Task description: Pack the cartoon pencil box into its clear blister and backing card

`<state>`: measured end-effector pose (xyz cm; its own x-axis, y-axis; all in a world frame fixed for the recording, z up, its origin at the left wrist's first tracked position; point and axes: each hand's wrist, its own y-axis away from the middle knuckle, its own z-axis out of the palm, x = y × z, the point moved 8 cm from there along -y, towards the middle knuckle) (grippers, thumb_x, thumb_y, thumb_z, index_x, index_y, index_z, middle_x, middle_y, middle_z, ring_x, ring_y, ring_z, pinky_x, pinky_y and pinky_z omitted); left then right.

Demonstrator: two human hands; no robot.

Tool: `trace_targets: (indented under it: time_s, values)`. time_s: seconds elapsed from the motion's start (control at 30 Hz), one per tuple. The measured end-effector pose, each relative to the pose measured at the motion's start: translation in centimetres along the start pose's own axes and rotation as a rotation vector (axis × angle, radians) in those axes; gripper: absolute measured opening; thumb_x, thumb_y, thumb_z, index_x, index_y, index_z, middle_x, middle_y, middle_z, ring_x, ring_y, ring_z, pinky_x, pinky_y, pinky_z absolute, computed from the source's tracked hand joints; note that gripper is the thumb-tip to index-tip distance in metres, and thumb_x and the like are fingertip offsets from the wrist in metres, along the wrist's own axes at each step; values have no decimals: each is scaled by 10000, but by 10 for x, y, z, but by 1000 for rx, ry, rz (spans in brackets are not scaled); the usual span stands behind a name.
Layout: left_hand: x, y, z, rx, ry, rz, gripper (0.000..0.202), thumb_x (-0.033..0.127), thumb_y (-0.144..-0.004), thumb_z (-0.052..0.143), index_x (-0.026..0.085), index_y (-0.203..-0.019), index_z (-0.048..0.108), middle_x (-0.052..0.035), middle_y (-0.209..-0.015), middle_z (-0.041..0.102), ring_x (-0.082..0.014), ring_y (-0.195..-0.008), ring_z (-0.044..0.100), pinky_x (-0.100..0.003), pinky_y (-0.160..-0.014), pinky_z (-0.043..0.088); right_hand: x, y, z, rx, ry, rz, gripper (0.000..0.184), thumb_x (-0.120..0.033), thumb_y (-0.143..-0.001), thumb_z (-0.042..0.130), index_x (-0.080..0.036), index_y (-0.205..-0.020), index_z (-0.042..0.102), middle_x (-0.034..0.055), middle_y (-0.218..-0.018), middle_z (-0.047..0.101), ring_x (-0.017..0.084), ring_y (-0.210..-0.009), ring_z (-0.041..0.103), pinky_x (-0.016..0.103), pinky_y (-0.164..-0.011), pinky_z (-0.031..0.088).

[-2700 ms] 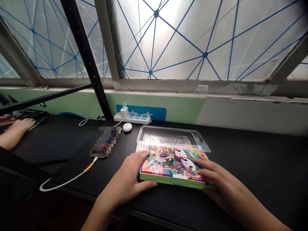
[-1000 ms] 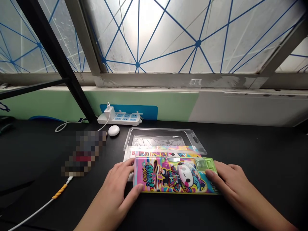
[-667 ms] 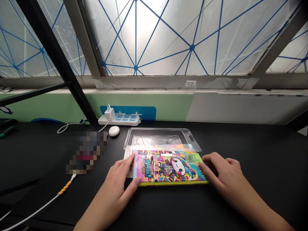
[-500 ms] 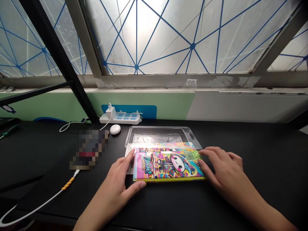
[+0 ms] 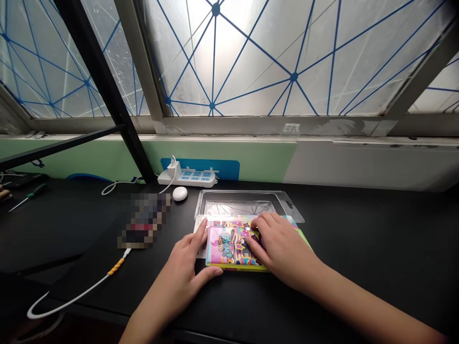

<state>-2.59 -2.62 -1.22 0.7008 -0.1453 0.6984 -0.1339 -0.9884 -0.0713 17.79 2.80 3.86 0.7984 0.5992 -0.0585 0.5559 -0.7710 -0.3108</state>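
"Cartoon-print case (image 5: 229, 246), flat on the black table (image 5: 366, 248). What are those hands doing with it?"

"They're apart from each other. The left hand (image 5: 186, 260) frames its left end, index finger toward the far corner, thumb by the near one. Whether it's gripping, I can't tell from here."

"And the other?"

"The right hand (image 5: 285, 246) lies across the right part, thumb and fingers stretched over the cover rather than curled round it. Much of the picture is hidden under there."

"Something's poking out behind."

"Printed card (image 5: 229, 223), showing past the case's far edge. Just beyond sits a clear plastic tray (image 5: 240, 209)."

"Off to the left?"

"A small white rounded object (image 5: 180, 193), near the power strip (image 5: 193, 178) by the wall. Nearer us, a white cable (image 5: 86, 292) meets the near end of a blurred-out device (image 5: 147, 222). Farther left there's a green-handled screwdriver (image 5: 37, 191)."
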Motion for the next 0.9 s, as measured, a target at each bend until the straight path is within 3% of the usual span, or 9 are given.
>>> trace_targets:
  time_s: [0.3, 0.47, 0.9]
  values:
    - [7, 3, -2, 32, -29, 82, 873, 341, -985, 606, 410, -1655, 51, -108, -1500, 527, -298, -1329, 581, -496, -1141, 417, 1, -3, 3, 61, 0, -5, 249, -382, -1021, 485, -195, -887, 580, 97, -913, 607, 254, -842, 549, 399, -750, 460]
    - [7, 3, -2, 9, -48, 57, 917, 333, -974, 629, 406, -1655, 19, -89, -1462, 576, -309, -1397, 503, -505, -1153, 390, 1, -4, 5, 74, 1, -9, 275, -408, -1030, 484, -193, -888, 578, 105, -932, 604, 255, -845, 543, 404, -759, 463]
    - [8, 4, -4, 28, -17, 38, 948, 309, -965, 642, 367, -1659, -1, -106, -1441, 587, -298, -1336, 561, -488, -1145, 401, 2, -4, 2, 123, -26, -20, 312, -458, -1035, 482, -199, -883, 566, 99, -916, 591, 257, -837, 544, 398, -748, 476]
